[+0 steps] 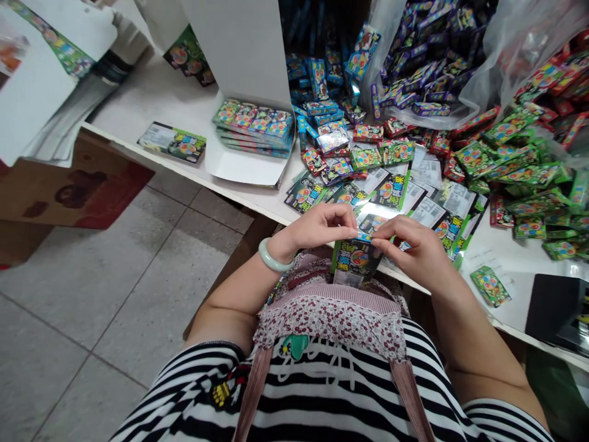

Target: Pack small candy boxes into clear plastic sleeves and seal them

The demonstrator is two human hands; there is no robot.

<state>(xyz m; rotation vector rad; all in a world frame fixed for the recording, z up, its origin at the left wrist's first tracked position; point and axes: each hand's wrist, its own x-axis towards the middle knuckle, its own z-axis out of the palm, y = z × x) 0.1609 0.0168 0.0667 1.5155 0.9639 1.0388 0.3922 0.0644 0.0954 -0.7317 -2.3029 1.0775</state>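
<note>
Green and black pouch (356,258) is pinched at its top edge between both my hands, low centre of the frame, right over my apron at the near edge of the counter (156,98). Left hand (317,226) has thumb and fingertips closed on the top left corner, right hand (416,248) the same on the top right, so both grips are shut tight on that one pouch and nothing else. Looks to me like I'm at the filling or closing stage: the mouth of the pouch is what I'm working. Next move probably needs a small pack (365,158) from the pile just above my hands, or a careful press along the top so it sits flat.

Counts, as best I can:
- 1 pouch in hand
- roughly a dozen flat pouches (391,190) fanned out just above my hands, they overlap so it's fuzzy
- 1 open white box (251,132) at upper centre with a stack of packs inside
- 1 lone carton (172,142) to its left
- 2 clear bags (488,80) of small packs at upper right, way too many to count
- 1 bangle (272,258) on my left wrist
</note>
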